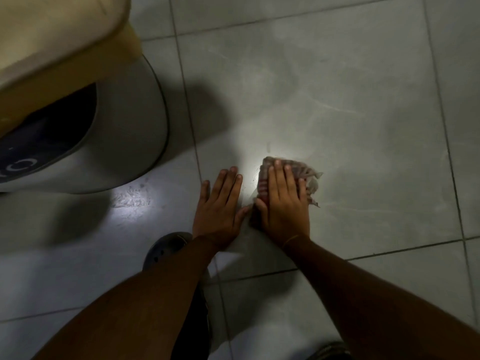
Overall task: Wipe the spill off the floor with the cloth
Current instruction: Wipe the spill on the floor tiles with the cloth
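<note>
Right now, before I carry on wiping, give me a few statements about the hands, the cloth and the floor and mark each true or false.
1. The right hand lies flat on the cloth. True.
2. The left hand is gripping a corner of the cloth. False: it rests open on the bare floor beside the cloth, fingers spread.
3. The cloth lies on a grey tiled floor. True.
4. The cloth hangs in the air above the tiles. False: it is pressed onto the floor under the right hand.
5. The large grey rounded object stands to the right of both hands. False: it stands to their left.
</note>
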